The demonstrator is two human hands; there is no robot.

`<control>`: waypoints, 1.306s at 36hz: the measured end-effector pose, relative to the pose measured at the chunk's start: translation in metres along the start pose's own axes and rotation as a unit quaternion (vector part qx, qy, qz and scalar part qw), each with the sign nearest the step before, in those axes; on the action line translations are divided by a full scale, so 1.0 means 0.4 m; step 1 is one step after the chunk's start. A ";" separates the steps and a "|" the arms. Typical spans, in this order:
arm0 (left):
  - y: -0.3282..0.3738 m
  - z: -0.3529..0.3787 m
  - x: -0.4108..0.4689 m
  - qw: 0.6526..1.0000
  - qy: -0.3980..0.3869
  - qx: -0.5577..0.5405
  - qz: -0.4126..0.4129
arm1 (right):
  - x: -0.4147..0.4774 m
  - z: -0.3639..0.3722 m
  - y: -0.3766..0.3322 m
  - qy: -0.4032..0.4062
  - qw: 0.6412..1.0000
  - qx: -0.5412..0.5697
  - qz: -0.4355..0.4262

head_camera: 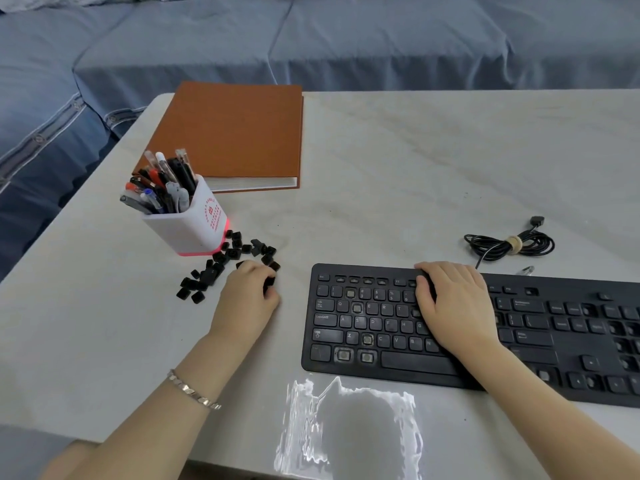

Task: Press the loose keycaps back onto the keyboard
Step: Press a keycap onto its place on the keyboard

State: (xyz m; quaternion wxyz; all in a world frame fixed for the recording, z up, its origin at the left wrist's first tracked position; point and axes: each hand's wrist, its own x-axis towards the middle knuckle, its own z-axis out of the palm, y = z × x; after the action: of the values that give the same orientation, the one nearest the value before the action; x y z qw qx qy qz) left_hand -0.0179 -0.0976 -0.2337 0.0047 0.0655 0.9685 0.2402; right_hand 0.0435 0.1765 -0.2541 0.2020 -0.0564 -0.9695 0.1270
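Note:
A black keyboard (374, 363) lies on the table at the right, with several bare key sockets among its keys. Several loose black keycaps (221, 263) are scattered to its left, beside the pen cup. My left hand (247, 296) rests at the near edge of that pile, its fingers curled round a black keycap (269, 284). My right hand (453, 299) lies flat on the middle of the keyboard, fingers reaching the function row and covering the keys beneath.
A white pen cup (194, 223) full of pens stands behind the keycaps. A brown book (235, 133) lies farther back. A coiled black cable (509, 244) sits behind the keyboard at the right. A blue-covered sofa (311, 39) runs along the table's far side.

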 end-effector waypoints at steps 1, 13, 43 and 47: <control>0.000 -0.001 0.000 1.000 0.000 0.016 0.003 | 0.000 0.000 0.000 0.000 1.000 -0.001 0.000; -0.006 -0.023 -0.003 0.996 -0.013 -0.082 -0.012 | 0.000 -0.001 0.000 0.001 1.000 0.002 -0.001; 0.258 -0.108 -0.101 0.632 -0.151 -0.704 -0.289 | 0.000 -0.002 -0.002 -0.005 1.000 0.005 0.005; 0.285 -0.123 -0.119 0.635 -0.179 -0.706 -0.258 | 0.000 -0.002 -0.004 0.000 1.000 0.005 0.004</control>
State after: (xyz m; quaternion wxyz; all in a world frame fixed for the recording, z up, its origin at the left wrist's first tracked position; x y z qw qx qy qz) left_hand 0.0414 -0.0267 -0.1379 0.2843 -0.1692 0.4618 0.8230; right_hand 0.0438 0.1752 -0.2530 0.2018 -0.0590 -0.9686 0.1327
